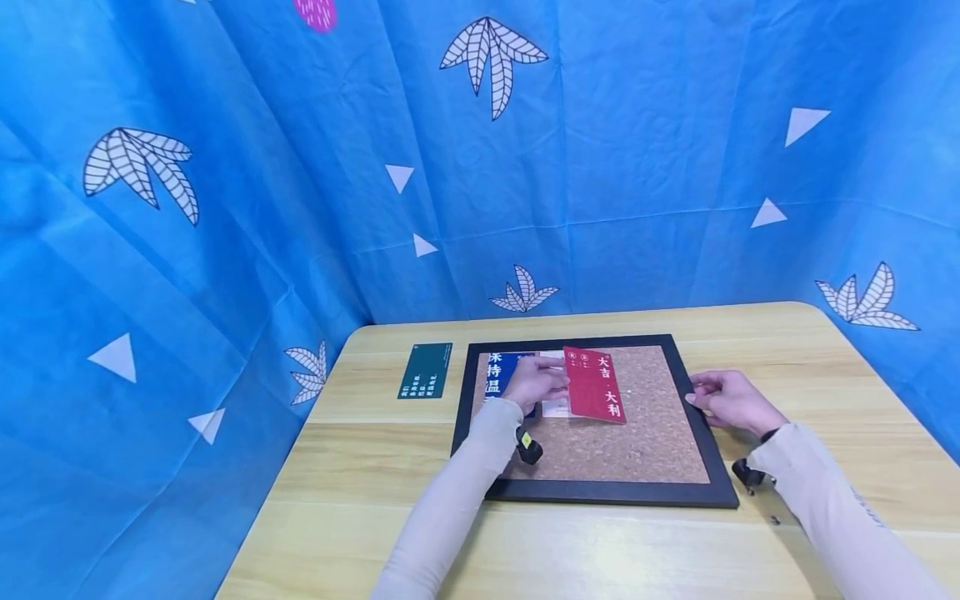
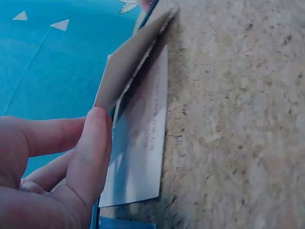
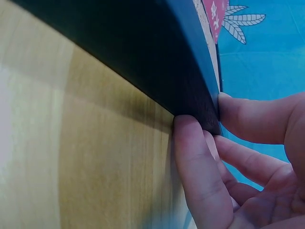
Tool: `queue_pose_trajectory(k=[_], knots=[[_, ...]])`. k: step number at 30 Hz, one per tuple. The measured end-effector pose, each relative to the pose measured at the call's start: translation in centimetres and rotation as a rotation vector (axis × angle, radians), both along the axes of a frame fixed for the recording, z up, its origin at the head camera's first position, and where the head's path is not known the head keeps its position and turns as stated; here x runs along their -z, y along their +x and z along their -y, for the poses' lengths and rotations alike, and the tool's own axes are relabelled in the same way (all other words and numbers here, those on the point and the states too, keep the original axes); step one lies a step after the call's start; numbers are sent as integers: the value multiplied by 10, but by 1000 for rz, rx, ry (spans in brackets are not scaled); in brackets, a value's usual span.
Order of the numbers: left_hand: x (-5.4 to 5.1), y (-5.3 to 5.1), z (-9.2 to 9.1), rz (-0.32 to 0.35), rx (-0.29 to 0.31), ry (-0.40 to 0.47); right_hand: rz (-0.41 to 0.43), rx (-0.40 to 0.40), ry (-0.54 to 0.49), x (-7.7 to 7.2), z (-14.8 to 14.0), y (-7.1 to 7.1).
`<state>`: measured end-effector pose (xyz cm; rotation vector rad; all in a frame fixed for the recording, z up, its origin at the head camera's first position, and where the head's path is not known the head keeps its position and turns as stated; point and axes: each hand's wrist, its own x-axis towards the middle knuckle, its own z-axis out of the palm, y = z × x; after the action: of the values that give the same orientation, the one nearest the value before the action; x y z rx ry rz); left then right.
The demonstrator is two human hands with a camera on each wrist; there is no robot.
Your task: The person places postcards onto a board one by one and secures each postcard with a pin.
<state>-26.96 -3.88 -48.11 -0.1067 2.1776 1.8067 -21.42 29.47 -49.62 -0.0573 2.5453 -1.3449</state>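
My left hand (image 1: 537, 382) pinches a red card (image 1: 596, 387) with white characters by its left edge, between thumb and fingers. The card is tilted above a black-framed cork board (image 1: 637, 454); its pale back (image 2: 128, 67) shows in the left wrist view. Below it a white card (image 2: 143, 152) with small print lies on the cork. A dark blue card (image 1: 498, 372) with large white characters lies left of that, partly hidden by my hand. My right hand (image 1: 731, 402) grips the board's right frame edge (image 3: 190, 81), thumb on top and fingers at the outer side.
A dark green card (image 1: 425, 371) with white writing lies on the wooden table (image 1: 337, 467), left of the board. Blue patterned cloth (image 1: 637, 167) hangs behind and beside the table. A small dark object (image 1: 775, 520) lies near my right forearm.
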Motion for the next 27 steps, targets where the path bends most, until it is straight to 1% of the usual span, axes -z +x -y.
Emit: queue_pose_trajectory(k=[3,8,12,15,18,22,25,27], knots=[[2,0,-7,-10,-18,-43,-1,-1,5,0,0,0],[2,2,-17,-24,-55,-114,7,7,10,1,0,0],[3,-1,-22,-27,-69,-162,14,17,10,2,-1,-1],[6,-4,-25,-55,-50,-210,20,24,12,2,-1,-1],[8,-6,-28,-116,-30,-254,23,28,18,2,-1,-1],[10,-6,-34,-183,-22,-275,20,31,13,2,-1,-1],[10,-6,-38,-171,-23,-256,16,32,4,3,-1,-2],[9,-6,-41,-168,-23,-258,15,33,2,4,-1,-3]])
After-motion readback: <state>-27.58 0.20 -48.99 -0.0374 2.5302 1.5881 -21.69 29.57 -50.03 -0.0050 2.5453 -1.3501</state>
